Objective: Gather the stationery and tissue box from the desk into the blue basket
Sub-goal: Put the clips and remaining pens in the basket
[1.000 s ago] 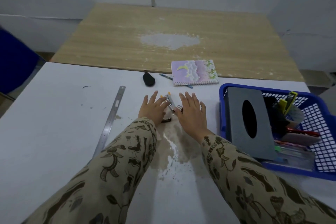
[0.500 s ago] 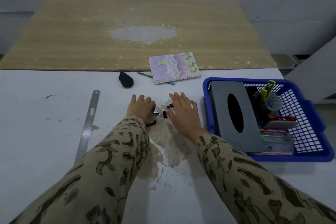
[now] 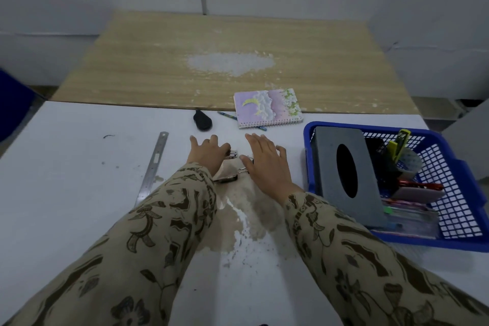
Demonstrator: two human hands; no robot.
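Observation:
On the white desk my left hand [image 3: 206,152] curls its fingers and pinches a small metal clip [image 3: 232,154]. Just to its right, my right hand [image 3: 267,164] lies flat with straight fingers, touching binder clips [image 3: 243,170]. A dark small item [image 3: 225,179] pokes out beside my left wrist. The blue basket [image 3: 471,245] stands to the right and holds the grey tissue box [image 3: 344,174], pens and other stationery. Beyond my hands lie a pastel spiral notebook [image 3: 267,107], a pencil [image 3: 225,114] partly under it, and a black object [image 3: 202,120]. A steel ruler [image 3: 154,167] lies left of my left hand.
A wooden table [image 3: 158,66] with a worn pale patch adjoins the desk's far edge. A brown stain [image 3: 238,219] marks the white desk between my forearms. A blue shape [image 3: 10,106] shows at the far left edge. White walls stand behind.
My left hand's fingers went from spread flat to curled around small items. The pens seen between my hands earlier are out of sight. My right hand stayed flat.

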